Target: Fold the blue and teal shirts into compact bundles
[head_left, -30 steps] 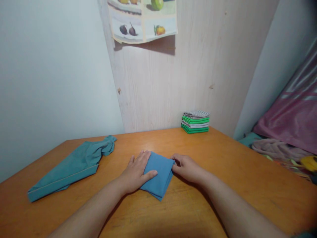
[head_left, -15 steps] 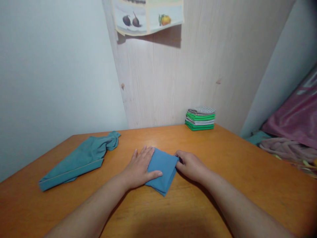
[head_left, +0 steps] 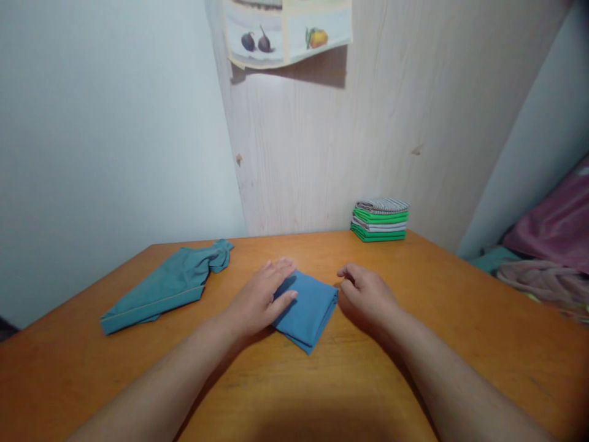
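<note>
A blue cloth [head_left: 307, 310], folded into a flat square, lies at an angle in the middle of the wooden table [head_left: 294, 393]. Over its left edge rests my left hand [head_left: 264, 296], fingers stretched out and thumb spread across the top layer. My right hand [head_left: 370, 293] is just off the cloth's right corner, fingers loosely bent and thumb apart from the index finger, holding nothing. Farther left is a loosely laid teal garment [head_left: 163, 285] with a thin pale line along its near edge.
Toward the back right stands a stack of folded cloths [head_left: 381, 220], green, pale and striped. A wall rises behind the table, with a fruit picture [head_left: 289, 37] on it. Past the right edge are heaped pink fabrics [head_left: 547, 215].
My right hand has let go of the blue cloth's right corner and moved slightly away. My left thumb has lifted a little. The view has shifted a bit to the left.
</note>
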`<state>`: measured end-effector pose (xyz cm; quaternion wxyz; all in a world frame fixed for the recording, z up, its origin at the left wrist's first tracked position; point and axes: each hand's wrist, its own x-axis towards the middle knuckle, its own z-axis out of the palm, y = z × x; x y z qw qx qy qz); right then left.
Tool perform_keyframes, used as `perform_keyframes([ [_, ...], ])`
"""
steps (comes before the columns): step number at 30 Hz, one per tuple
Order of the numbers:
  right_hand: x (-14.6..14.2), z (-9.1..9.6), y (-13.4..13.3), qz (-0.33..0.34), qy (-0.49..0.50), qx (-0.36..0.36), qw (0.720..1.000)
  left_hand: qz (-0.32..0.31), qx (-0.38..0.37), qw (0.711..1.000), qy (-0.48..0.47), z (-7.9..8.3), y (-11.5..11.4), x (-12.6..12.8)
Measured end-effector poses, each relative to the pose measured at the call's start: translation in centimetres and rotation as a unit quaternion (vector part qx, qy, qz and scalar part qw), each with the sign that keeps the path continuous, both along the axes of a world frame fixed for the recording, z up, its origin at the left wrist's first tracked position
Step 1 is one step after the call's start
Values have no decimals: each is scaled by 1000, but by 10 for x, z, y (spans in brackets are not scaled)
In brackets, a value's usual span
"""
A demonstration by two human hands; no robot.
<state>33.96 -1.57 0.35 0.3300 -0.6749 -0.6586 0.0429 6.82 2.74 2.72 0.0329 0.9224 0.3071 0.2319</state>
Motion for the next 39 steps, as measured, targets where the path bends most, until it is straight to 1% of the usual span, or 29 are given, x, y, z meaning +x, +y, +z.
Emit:
perform_keyframes([
  [3, -4, -2, 0, -2, -9, 7, 1000, -29, -21, 999, 8, 3, -11, 6],
  [5, -7, -2, -2, 18, -10, 12, 1000, -27, -26, 999, 39, -2, -18, 8],
  [9, -16, 2, -8, 105, 6, 5, 994, 9, -35, 994, 100, -20, -23, 3],
  [11, -21, 4, -12, 141, 11, -7, 990, 14, -33, 992, 119, -28, -22, 0],
  [13, -25, 6, -16, 174, 11, -17, 985, 17, -31, 991, 126, -33, -21, -2],
  [17, -30, 8, -25, 231, 7, -27, 972, 14, -42, 991, 124, -33, -21, -2],
  [22, -37, 10, -36, 270, -11, -57, 961, 12, -70, 990, 120, -31, -23, -1],
  [25, -45, 11, -44, 285, -25, -74, 955, 13, -80, 990, 115, -31, -23, -1],
  [32, -59, 12, -54, 291, -120, -55, 948, 16, -98, 988, 116, -28, -25, -1],
  [36, -62, 11, -55, 293, -151, -55, 942, 14, -86, 988, 131, -29, -25, -1],
  [39, -63, 11, -56, 294, -152, -59, 942, 12, -67, 989, 135, -33, -24, -1],
])
